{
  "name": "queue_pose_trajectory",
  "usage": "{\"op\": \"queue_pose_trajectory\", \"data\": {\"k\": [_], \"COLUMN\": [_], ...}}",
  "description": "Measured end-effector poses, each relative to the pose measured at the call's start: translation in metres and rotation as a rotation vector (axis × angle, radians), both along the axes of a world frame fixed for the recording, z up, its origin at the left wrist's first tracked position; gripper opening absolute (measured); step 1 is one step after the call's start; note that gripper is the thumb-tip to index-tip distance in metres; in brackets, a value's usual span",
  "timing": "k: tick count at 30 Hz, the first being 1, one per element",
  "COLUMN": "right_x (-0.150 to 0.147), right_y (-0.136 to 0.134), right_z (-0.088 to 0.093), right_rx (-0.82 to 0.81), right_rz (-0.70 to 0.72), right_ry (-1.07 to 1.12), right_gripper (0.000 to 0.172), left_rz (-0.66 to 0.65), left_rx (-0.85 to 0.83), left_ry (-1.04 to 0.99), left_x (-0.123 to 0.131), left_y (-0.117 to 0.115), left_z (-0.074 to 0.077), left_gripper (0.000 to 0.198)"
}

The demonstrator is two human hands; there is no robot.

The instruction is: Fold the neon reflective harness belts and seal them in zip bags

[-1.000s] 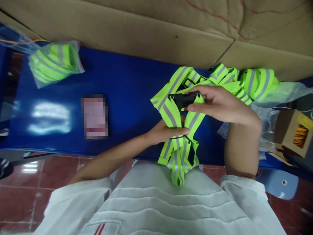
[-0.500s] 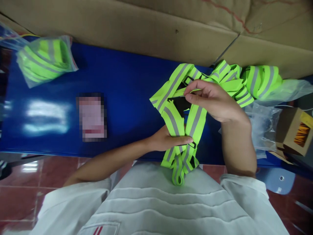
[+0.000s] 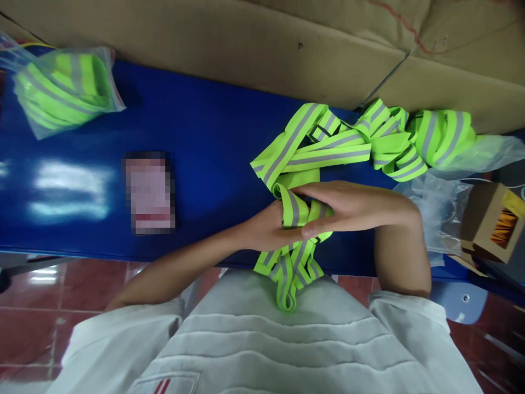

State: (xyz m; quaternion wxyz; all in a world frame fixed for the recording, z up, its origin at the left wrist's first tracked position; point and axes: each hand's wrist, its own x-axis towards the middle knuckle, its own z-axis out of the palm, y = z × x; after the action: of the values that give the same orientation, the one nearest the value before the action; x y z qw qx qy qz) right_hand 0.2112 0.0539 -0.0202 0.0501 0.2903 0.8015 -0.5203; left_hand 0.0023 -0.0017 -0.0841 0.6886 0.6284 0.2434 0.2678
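A neon-green strap vest with grey reflective stripes (image 3: 311, 148) lies tangled on the blue table (image 3: 205, 142) and hangs over its near edge toward my lap. My left hand (image 3: 266, 230) grips a folded bundle of its straps from below. My right hand (image 3: 348, 208) comes down on the same bundle, thumb and fingers pinching the straps against the left hand. The vest's black buckle is hidden under my hands.
A clear bag holding a folded green vest (image 3: 61, 90) lies at the table's far left. A blurred card-sized item (image 3: 150, 191) sits mid-table. Empty plastic bags (image 3: 443, 208) and a small cardboard box (image 3: 490, 221) are at the right. Large cardboard (image 3: 246, 49) runs behind the table.
My right hand has come down from the black buckle near the vest's top to meet my left hand, folding the straps together. The buckle is no longer visible.
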Motion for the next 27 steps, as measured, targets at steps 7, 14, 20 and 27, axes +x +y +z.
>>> {"op": "queue_pose_trajectory", "data": {"k": [7, 14, 20, 27], "right_x": [-0.009, -0.009, -0.011, -0.012], "right_y": [-0.001, 0.004, 0.000, -0.005], "right_z": [-0.015, -0.024, -0.019, -0.012], "right_rx": [0.027, -0.124, -0.061, 0.014], "right_rz": [0.150, 0.101, 0.000, -0.088], "right_ry": [-0.130, -0.050, -0.073, -0.036], "right_gripper": [0.049, 0.050, 0.045, 0.030], "left_rz": [-0.184, -0.138, -0.117, -0.081], "left_rx": [-0.112, -0.202, -0.422, -0.619], "left_ry": [0.100, 0.145, 0.109, 0.126], "left_x": [-0.001, -0.010, -0.011, -0.009], "left_y": [-0.005, -0.001, 0.003, 0.003], "left_z": [-0.004, 0.003, 0.000, -0.004], "left_gripper": [0.023, 0.027, 0.029, 0.035]}}
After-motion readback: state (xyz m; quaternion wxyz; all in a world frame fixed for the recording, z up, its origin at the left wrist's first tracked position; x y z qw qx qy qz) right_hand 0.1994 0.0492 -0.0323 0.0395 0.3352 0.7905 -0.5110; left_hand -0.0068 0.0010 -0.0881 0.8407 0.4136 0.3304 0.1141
